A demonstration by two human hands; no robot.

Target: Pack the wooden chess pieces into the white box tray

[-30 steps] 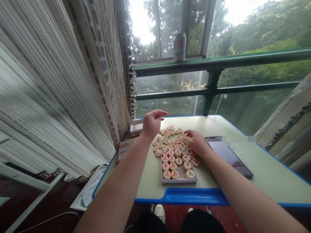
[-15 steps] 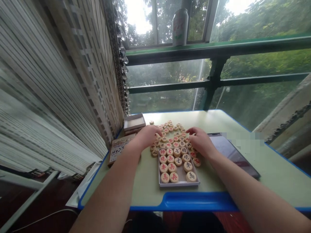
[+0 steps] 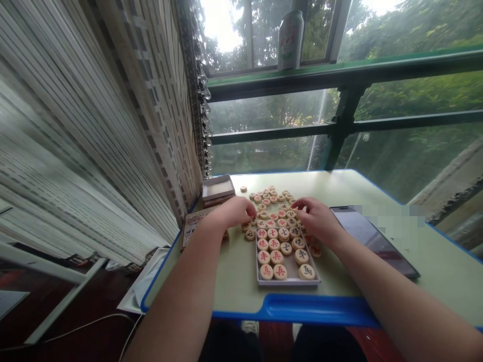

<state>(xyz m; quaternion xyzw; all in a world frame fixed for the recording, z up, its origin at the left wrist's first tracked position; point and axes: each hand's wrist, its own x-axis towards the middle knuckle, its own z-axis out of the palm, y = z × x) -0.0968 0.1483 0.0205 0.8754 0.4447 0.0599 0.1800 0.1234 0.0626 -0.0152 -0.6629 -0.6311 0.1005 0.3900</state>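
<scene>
A shallow white tray (image 3: 290,283) near the front edge of the table holds several round wooden pieces with red or black characters, such as a red piece (image 3: 266,272) and a black piece (image 3: 306,272). Behind the tray, many loose pieces (image 3: 272,216) lie spread on the table. My left hand (image 3: 237,210) is at the left side of the loose pieces, fingers curled down at them; what they hold, if anything, is hidden. On the right side, my right hand (image 3: 315,216) has its fingers bent and apart, the fingertips close to some pieces.
An open white box (image 3: 219,187) stands at the back left of the table (image 3: 339,188), with a patterned box lid (image 3: 193,226) before it. A dark tablet (image 3: 373,241) lies to the right. A can (image 3: 290,40) stands on the window rail.
The whole view has shifted, so the table appears further right. My left hand has come down and nearer over the left-hand loose pieces. My right hand stays beside the pieces.
</scene>
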